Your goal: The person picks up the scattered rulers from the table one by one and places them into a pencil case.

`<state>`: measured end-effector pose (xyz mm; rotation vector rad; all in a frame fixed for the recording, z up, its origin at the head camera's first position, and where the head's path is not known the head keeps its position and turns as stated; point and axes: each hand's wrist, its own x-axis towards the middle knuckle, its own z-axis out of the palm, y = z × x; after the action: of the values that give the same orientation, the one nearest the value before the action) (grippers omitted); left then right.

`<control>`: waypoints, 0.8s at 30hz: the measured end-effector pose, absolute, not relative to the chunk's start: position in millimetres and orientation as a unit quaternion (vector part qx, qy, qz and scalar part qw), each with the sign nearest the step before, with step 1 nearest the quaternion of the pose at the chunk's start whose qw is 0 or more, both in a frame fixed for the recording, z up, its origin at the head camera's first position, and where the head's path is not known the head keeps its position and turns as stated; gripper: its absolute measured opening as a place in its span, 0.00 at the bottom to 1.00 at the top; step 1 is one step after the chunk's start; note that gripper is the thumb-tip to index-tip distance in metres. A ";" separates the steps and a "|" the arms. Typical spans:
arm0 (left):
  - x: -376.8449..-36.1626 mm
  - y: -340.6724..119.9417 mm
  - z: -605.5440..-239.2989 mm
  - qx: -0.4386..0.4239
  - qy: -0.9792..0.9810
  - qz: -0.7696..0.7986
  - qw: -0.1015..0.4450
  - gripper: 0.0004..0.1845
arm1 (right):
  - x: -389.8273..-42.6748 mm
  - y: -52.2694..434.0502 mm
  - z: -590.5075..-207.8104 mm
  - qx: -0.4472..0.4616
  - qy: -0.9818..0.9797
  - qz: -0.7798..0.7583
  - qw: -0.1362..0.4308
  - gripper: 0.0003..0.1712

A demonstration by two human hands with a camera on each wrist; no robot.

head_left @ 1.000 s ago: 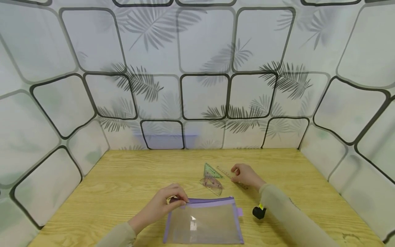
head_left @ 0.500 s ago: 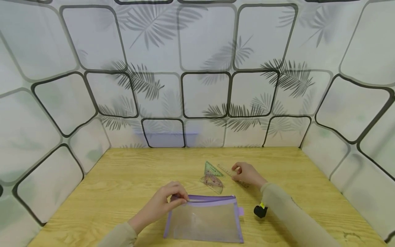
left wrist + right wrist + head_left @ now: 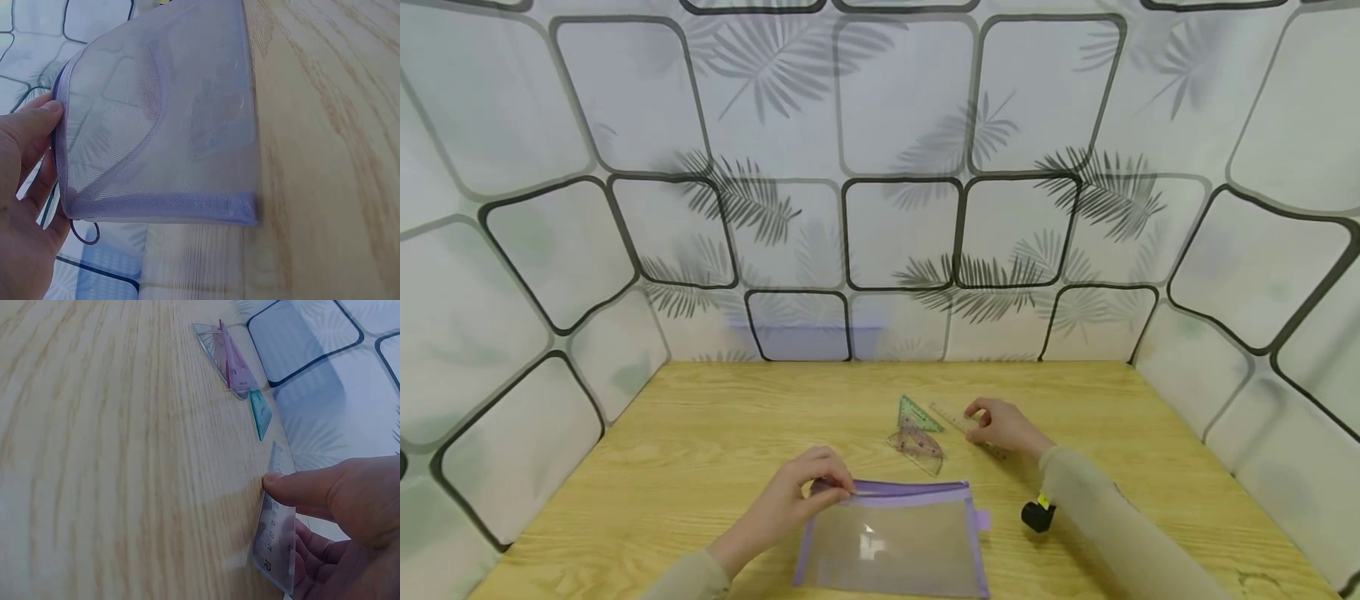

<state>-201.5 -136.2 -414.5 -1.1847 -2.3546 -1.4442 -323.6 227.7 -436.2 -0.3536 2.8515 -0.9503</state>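
My left hand (image 3: 790, 504) pinches the zip edge of a see-through mesh zip pouch (image 3: 895, 546) with purple trim, near its left corner. In the left wrist view the pouch (image 3: 187, 119) stands up from the table at that edge, with a small loop at its corner. My right hand (image 3: 1006, 428) pinches a clear ruler (image 3: 273, 540) between thumb and fingers along its long edges. The ruler is tilted up on one edge, and in the head view part of it is hidden behind the hand. To its left lie a green set square (image 3: 917, 414), a pinkish set square (image 3: 240, 369) and a clear protractor (image 3: 211, 349), overlapping one another.
A small black object (image 3: 1037, 517) with a yellow part rests beside the right sleeve (image 3: 1112, 508), right of the pouch's purple tab (image 3: 982, 520). Patterned curtain-like walls (image 3: 902, 233) enclose the wooden table (image 3: 737, 417) at the back and both sides.
Both hands keep their grips on the pouch and the ruler. The right hand has shifted very slightly to the right; otherwise only the head view moves a little.
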 end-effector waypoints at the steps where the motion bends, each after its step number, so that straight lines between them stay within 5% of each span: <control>1: -201.3 -136.6 -414.4 -0.392 -0.782 -0.481 0.067 0.03 | -324.0 228.1 -436.2 -0.116 0.941 -0.314 0.058 0.19; 24: -198.6 -137.4 -415.7 -0.406 -0.771 -0.480 0.099 0.04 | -323.0 235.2 -426.2 -0.149 0.933 -0.321 0.064 0.11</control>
<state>-198.6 -137.4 -415.7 -1.2002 -2.2823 -1.4209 -323.0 235.2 -426.2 -0.4505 2.8183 -0.9701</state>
